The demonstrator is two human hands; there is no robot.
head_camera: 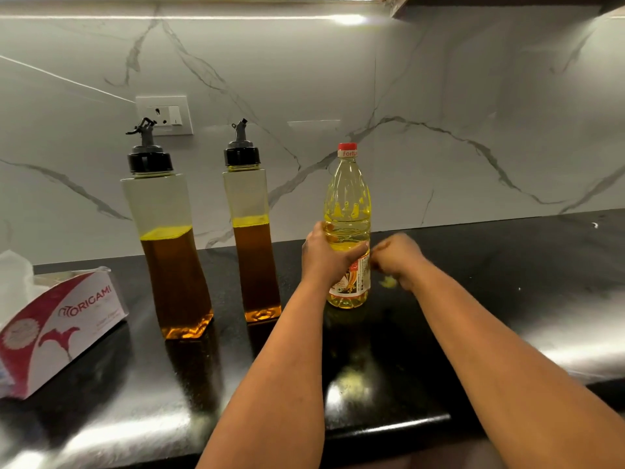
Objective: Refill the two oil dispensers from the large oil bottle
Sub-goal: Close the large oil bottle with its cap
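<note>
Standing upright on the black countertop (439, 333), the large oil bottle (347, 198) carries a red cap (348, 146) still screwed on and pale yellow oil up into its neck. The left hand (326, 255) wraps around the bottle's middle, just above the label — fingers curled across the front, thumb side to the left. The right hand (397, 257) sits just beside the bottle's right flank at label height, blurred; its fingers look loosely curled, and whether they touch the bottle cannot be told.

To the left stand the two oil dispensers, both upright with black pour-spout lids on. The near dispenser (169, 252) is roughly half full of dark amber oil, and the far dispenser (252, 238) holds a little more — it stands between the first one and the large bottle. A red and white tissue box (57, 330) lies at the counter's left edge, well apart from the bottle. Behind everything runs a white marble-look backsplash (439, 96) with a wall socket (164, 115).
</note>
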